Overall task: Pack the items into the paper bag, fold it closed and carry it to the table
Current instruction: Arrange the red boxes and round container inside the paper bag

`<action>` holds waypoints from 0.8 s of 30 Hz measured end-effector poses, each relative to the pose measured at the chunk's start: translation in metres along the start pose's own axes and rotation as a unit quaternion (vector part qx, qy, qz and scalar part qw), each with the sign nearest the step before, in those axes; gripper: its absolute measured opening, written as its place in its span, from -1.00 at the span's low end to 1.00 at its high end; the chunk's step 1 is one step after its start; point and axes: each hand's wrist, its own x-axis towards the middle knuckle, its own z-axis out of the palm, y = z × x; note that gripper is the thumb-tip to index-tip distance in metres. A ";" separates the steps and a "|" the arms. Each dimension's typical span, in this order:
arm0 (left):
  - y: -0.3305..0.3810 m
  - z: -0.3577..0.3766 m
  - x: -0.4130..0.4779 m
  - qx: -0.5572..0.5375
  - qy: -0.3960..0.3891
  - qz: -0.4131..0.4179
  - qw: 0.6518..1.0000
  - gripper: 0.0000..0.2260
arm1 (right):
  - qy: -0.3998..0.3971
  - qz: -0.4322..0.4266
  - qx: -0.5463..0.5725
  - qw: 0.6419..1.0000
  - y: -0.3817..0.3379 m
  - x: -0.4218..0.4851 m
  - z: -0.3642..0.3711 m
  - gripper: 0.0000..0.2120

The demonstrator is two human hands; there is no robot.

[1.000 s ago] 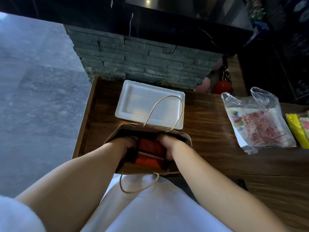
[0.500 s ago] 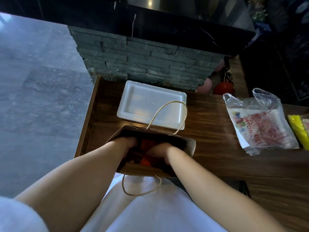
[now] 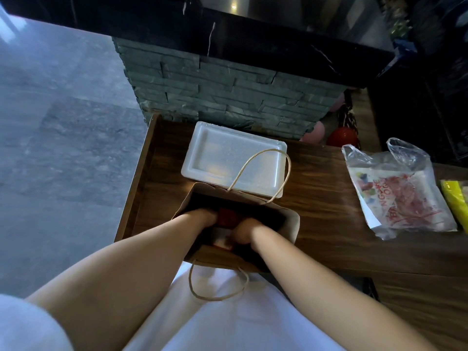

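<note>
A brown paper bag [image 3: 288, 225] with twine handles stands open at the near edge of the wooden counter [image 3: 324, 188]. Both my hands are down inside it. My left hand [image 3: 205, 216] and my right hand [image 3: 244, 230] press on a red packet [image 3: 226, 216] low in the bag; fingers are hidden by the bag's dark inside. A white foam tray [image 3: 228, 155] lies just behind the bag. One handle loops over the tray, the other hangs over the counter's near edge.
A clear plastic bag with red print [image 3: 397, 191] lies to the right on the counter, a yellow packet [image 3: 455, 201] beyond it. A grey stone pillar [image 3: 222, 97] rises behind the counter. Red and pink balls [image 3: 342, 136] sit at the back. Grey floor lies left.
The red packet has sunk deeper into the bag and both hands have followed it down. My right hand moved toward the middle, over the packet.
</note>
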 end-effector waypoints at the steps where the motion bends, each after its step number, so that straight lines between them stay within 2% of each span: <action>1: 0.000 0.000 0.001 0.004 -0.007 0.004 1.000 -0.66 | -0.004 -0.002 -0.011 1.000 0.001 -0.001 -0.002 -0.55; 4: 0.001 -0.003 -0.002 -0.007 -0.024 0.016 1.000 -0.67 | -0.021 0.026 0.012 0.999 0.010 -0.003 -0.003 -0.59; 9: 0.006 -0.005 -0.008 0.005 -0.039 0.019 0.999 -0.68 | 0.013 0.069 0.172 0.983 0.016 -0.006 0.004 -0.65; 10: 0.008 -0.003 -0.008 0.005 -0.044 0.015 0.999 -0.69 | 0.000 0.076 0.236 0.969 0.018 -0.004 0.005 -0.70; 12: 0.008 -0.003 -0.008 -0.005 -0.059 -0.002 0.998 -0.71 | -0.056 0.096 0.382 0.918 0.018 -0.007 -0.001 -0.86; 13: 0.007 -0.003 -0.007 -0.008 -0.064 -0.009 0.998 -0.70 | -0.075 0.099 0.416 0.901 0.018 -0.010 -0.004 -0.91; 14: 0.006 -0.005 -0.007 -0.010 -0.069 -0.015 0.997 -0.70 | -0.078 0.098 0.438 0.890 0.018 -0.013 -0.006 -0.92; 15: 0.004 -0.006 -0.006 -0.012 -0.075 -0.022 0.997 -0.69 | -0.076 0.090 0.447 0.887 0.018 -0.013 -0.006 -0.85; 17: -0.002 -0.009 -0.003 -0.014 -0.101 -0.034 0.994 -0.64 | -0.041 0.071 0.425 0.901 0.017 -0.015 -0.006 -0.66; 18: -0.005 -0.010 0.000 -0.019 -0.113 -0.038 0.993 -0.64 | -0.027 0.047 0.409 0.911 0.016 -0.015 -0.005 -0.62; 21: -0.015 -0.013 0.007 -0.053 -0.122 -0.049 0.990 -0.72 | 0.003 0.005 0.314 0.949 0.009 -0.015 -0.001 -0.62; 24: -0.018 -0.013 0.006 -0.079 -0.111 -0.048 0.990 -0.77 | 0.000 0.026 0.187 0.982 0.004 -0.013 0.003 -0.57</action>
